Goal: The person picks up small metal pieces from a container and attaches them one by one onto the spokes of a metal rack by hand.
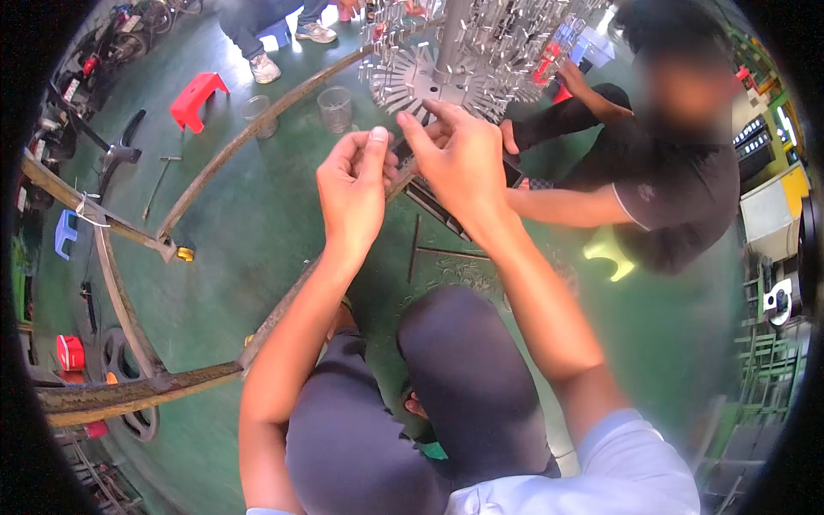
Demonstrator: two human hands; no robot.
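Note:
My left hand [352,184] is raised in the middle of the view, its fingers curled in and its thumb pointing up. Close beside it on the right is my right hand [468,163], bent inward with thumb and forefinger toward the left hand. Anything between the fingers is too small to make out. Just beyond both hands stands a round metal rack [421,81] with a slotted disc, a central post [452,39] and many small metal pieces hanging around it. Below the right hand lies a dark metal frame part [438,210].
A person in dark clothes [687,189] sits at the right, one arm near the rack; another person's legs [249,39] show at top left. Around are a curved metal frame [206,184], a red stool [197,96], clear buckets [335,110] and small pieces scattered on the floor [468,275].

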